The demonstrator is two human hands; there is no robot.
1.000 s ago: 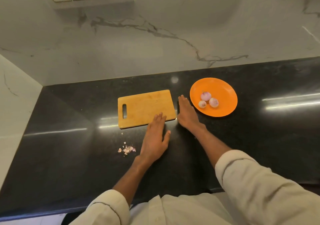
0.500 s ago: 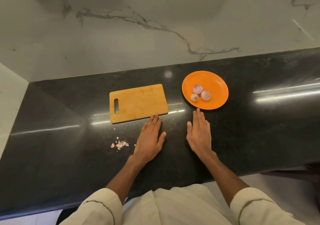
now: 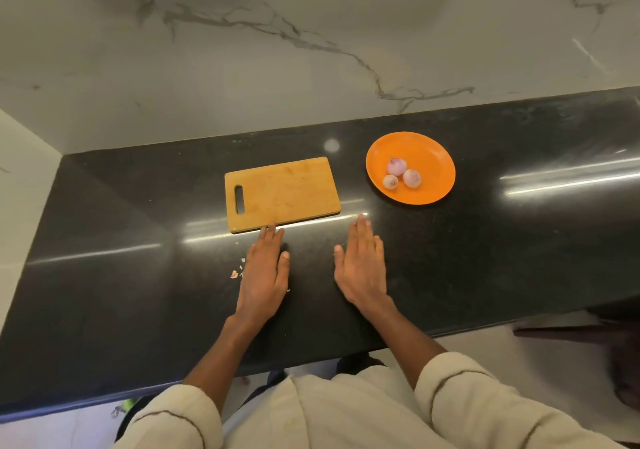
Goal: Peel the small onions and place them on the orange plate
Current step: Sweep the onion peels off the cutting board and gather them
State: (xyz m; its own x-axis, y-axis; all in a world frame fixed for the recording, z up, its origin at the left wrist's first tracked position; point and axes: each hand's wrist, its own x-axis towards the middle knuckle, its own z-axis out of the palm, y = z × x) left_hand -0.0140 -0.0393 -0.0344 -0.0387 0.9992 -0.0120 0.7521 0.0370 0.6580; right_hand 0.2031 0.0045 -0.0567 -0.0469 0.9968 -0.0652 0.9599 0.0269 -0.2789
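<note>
Three small peeled onions (image 3: 401,172) lie together on the orange plate (image 3: 433,158) at the right of the black counter. My left hand (image 3: 265,275) lies flat on the counter, fingers straight, its fingertips just short of the front edge of the wooden cutting board (image 3: 282,192). My right hand (image 3: 362,268) lies flat beside it, palm down, well in front of the plate. Neither hand holds anything. A few bits of onion skin (image 3: 237,270) lie just left of my left hand.
The black counter (image 3: 502,258) runs from a marble wall at the back to its front edge near my body. A corner wall closes the left side. The cutting board has a handle slot at its left end and nothing on it.
My right hand has drawn back from beside the plate and now lies flat next to my left hand. My left hand slid slightly left over the skin scraps. The view has tilted downward.
</note>
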